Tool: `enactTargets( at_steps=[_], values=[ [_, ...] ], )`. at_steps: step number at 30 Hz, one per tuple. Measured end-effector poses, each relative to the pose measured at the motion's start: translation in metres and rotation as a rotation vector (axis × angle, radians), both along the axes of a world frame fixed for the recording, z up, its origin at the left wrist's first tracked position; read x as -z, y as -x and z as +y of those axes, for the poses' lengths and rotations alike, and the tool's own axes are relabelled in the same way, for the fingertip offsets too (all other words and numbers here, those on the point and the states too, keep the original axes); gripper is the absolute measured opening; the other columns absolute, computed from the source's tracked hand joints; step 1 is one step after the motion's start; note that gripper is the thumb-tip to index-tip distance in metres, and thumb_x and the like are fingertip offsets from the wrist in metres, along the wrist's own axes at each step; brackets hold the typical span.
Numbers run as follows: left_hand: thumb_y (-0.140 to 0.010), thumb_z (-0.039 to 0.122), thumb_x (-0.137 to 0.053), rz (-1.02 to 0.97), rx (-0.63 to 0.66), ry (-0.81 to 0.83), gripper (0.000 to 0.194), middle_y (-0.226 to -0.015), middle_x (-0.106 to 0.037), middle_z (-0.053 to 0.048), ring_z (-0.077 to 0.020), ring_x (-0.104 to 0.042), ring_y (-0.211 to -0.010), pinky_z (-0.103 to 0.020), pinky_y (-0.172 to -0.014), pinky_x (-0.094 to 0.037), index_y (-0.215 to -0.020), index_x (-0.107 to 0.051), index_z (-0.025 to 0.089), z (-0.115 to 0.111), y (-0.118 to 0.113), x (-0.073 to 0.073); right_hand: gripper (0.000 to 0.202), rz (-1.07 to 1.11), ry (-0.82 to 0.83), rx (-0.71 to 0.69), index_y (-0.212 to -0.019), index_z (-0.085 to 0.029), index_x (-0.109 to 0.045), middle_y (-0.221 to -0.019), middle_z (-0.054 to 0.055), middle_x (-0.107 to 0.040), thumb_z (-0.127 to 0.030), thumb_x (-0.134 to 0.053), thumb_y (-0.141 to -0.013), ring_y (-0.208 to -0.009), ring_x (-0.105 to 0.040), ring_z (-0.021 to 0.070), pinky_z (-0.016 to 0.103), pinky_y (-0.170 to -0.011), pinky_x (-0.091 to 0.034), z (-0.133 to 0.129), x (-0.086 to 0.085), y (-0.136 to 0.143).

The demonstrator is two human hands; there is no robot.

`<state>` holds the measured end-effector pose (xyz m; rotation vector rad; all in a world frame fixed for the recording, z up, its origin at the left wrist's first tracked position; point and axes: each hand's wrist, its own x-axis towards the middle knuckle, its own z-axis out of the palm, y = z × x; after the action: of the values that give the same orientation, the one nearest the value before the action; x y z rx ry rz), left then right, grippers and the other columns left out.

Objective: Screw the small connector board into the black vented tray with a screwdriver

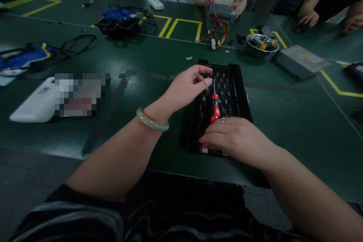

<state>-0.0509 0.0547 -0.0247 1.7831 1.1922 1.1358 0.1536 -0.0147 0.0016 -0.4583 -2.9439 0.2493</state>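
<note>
A black tray-like plastic case [244, 94] lies before me on the green table, its inside showing rows of small dark shapes. A screwdriver [215, 109] with a red and black handle lies in it, shaft pointing away from me. Over the case's left far part, my left hand [188, 85] has its thumb and fingers closed in a pinch, index finger stretched; anything between the tips is too small to name. My right hand [235, 138] is at the near end, fingers together and curled down over small brownish parts [204, 150]; what they grip is hidden.
Beyond the case stand a metal bowl [259, 47] of tools and a flat grey metal box [302, 60]. Across the table a person handles a grey power supply [222, 13] with loose cables. A white device [36, 100] and blue-black corded items [119, 20] lie left.
</note>
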Motion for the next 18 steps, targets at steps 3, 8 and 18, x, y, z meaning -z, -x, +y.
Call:
enactTargets(
  at_steps=[3,8,18],
  values=[
    [-0.092,0.022,-0.057,-0.001,-0.023,-0.042,0.030,-0.085,-0.065,-0.001,-0.0126,-0.061,-0.081,-0.028,-0.077,-0.049,-0.121,-0.059,0.017,0.000,0.000,0.000,0.018,-0.058,-0.039,0.015,-0.106,-0.020,-0.070,-0.099,0.005,-0.071,-0.018,-0.058,-0.094,-0.090,-0.066,0.0195,0.033,-0.079,-0.049,-0.001,-0.002,0.004],
    [-0.091,0.019,-0.058,-0.021,-0.029,-0.054,0.030,-0.082,-0.065,0.000,-0.0125,-0.061,-0.079,-0.028,-0.076,-0.049,-0.121,-0.059,0.017,0.002,0.001,0.000,0.013,-0.138,-0.034,0.043,-0.100,-0.022,-0.070,-0.095,0.002,-0.068,-0.021,-0.059,-0.094,-0.085,-0.063,0.0184,0.033,-0.077,-0.046,0.001,-0.002,0.010],
    [-0.092,0.019,-0.056,-0.036,-0.031,-0.068,0.031,-0.084,-0.066,-0.001,-0.0126,-0.062,-0.080,-0.029,-0.078,-0.049,-0.122,-0.058,0.016,0.002,0.001,-0.002,0.011,-0.152,-0.003,0.028,-0.096,-0.023,-0.069,-0.089,-0.001,-0.064,-0.026,-0.059,-0.094,-0.079,-0.057,0.0167,0.032,-0.075,-0.040,0.003,-0.003,0.014]
  ],
)
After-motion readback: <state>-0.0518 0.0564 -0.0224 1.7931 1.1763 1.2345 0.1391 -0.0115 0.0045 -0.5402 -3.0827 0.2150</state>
